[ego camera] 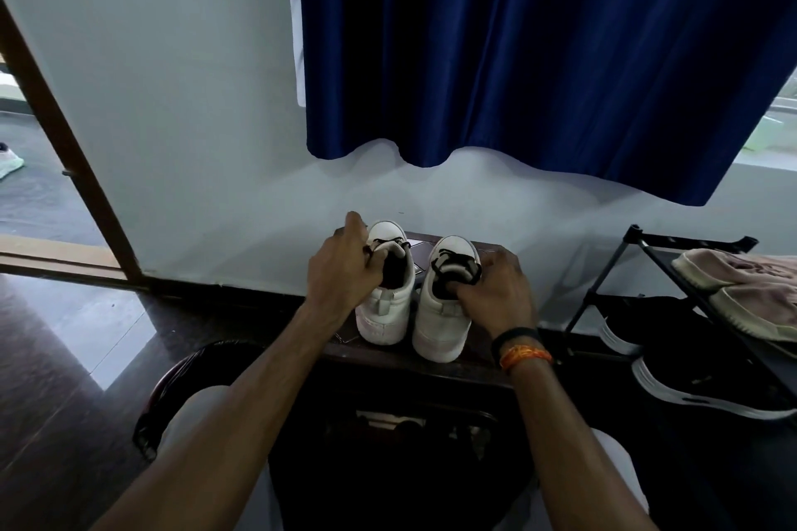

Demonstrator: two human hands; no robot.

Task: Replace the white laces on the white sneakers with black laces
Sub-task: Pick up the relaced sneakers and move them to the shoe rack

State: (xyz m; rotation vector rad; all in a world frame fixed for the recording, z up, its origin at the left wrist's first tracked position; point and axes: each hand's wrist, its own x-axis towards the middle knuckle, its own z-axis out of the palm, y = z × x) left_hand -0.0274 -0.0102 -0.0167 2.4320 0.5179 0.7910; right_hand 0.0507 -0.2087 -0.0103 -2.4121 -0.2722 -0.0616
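Note:
Two white sneakers stand side by side on a small dark table [483,362], heels toward me, toes toward the wall. Both carry black laces. My left hand [345,267] grips the left sneaker [386,306] at its opening, fingers curled over the collar beside the tongue. The right sneaker [440,323] is held the same way by my right hand [496,289], whose fingers hook into its opening. Black lace [453,261] crosses the right shoe's tongue. No white laces show.
A black shoe rack [638,246] stands at the right with a pink sneaker [742,289] on top and black sneakers [707,384] below. A blue curtain [539,56] hangs on the wall ahead. An open doorway lies at the left. My knees flank the table.

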